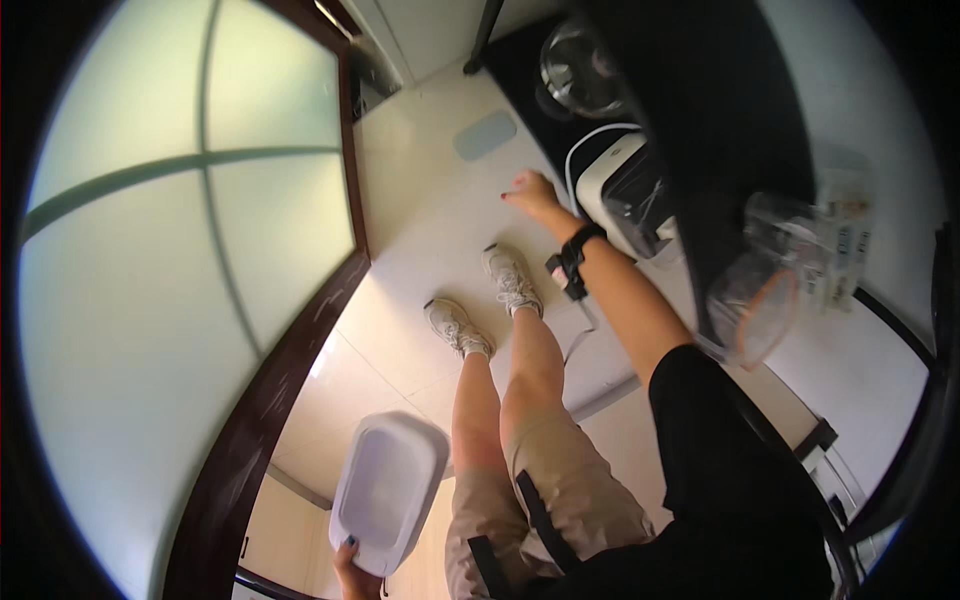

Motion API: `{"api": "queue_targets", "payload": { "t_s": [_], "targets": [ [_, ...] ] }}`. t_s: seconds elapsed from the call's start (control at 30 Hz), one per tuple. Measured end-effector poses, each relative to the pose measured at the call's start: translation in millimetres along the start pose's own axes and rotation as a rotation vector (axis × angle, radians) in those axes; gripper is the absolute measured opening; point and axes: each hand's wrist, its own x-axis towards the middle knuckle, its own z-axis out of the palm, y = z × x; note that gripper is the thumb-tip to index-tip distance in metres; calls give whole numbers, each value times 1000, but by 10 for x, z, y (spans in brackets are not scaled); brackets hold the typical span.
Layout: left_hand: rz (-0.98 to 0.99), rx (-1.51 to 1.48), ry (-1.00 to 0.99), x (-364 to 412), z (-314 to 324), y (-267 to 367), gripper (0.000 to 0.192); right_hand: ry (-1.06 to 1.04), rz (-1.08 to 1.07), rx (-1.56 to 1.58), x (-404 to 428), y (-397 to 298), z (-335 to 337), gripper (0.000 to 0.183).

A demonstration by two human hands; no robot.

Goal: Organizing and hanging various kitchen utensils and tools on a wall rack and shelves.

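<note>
My left hand (355,576) is at the bottom of the view, gripping one end of a pale lilac plastic basin (386,480). The basin is shallow with rounded corners, and its inside faces up towards me. My right hand (534,196) reaches out over the floor with its fingers curled in; I see nothing held in it. A black band with a small device (574,262) is strapped on that wrist. Just beyond this hand, a flat, pale blue rounded panel (484,136) lies on the floor. Close on its right is a white and black appliance (622,191).
A frosted-glass door (277,217) with a dark brown frame (247,442) stands on the left. On the right, a black shelf unit (697,90) holds clear plastic containers (757,315), one with an orange seal. A clear round vessel (581,71) sits lower down. My shoes (457,326) stand on light floor tiles.
</note>
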Motion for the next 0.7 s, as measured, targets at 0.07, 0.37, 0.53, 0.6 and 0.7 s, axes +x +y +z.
{"api": "queue_targets", "payload": {
  "t_s": [0.07, 0.37, 0.53, 0.6, 0.7],
  "targets": [
    [-13, -100, 136, 96, -439, -122, 65, -69, -215, -303, 362, 122, 294, 23],
    [-241, 110, 770, 634, -431, 191, 59, 127, -691, -982, 1813, 222, 1060, 33],
    [-266, 158, 770, 763, -497, 281, 59, 49, -769, -1078, 2008, 250, 1319, 45],
    [-266, 174, 753, 755, -516, 309, 59, -16, -710, -1167, 1993, 248, 1305, 35],
    [-247, 211, 700, 679, -576, 349, 60, -124, -653, -1048, 1886, 311, 1190, 17]
  ]
}}
